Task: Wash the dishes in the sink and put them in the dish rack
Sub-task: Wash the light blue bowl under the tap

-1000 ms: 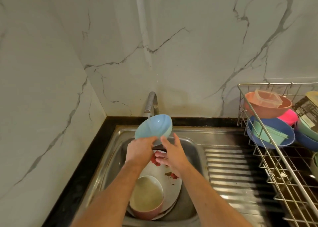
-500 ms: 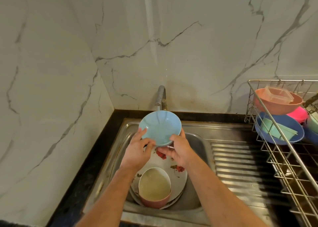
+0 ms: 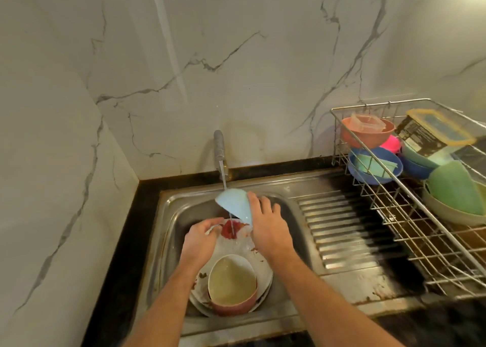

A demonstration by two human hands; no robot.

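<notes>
— How did the light blue bowl [image 3: 234, 205] feel, and where was it?

— It was above the sink [image 3: 290, 210], tilted under the water stream [image 3: 224, 178] from the tap [image 3: 219, 147]. My right hand [image 3: 267, 227] held it, fingers [image 3: 264, 202] curled over its outer wall. I judged it to be light plastic, stiff and not fragile, but wet and slippery. The rim is the better place to take it, thumb inside and fingers outside.

— And your left hand [image 3: 201, 239]?

— It was lower, over the stained plate [image 3: 236, 244], fingers curled around something small and pale. I could not tell what it was.

— Was there room to move?

— Little in the basin: the plate and a pink bowl [image 3: 232, 285] filled the bottom, and the steel walls were near. To the right the ribbed drainboard [image 3: 347, 231] was open. The dish rack [image 3: 410, 215] stood beyond, its back already crowded, and its raised wire edge must be cleared.
</notes>
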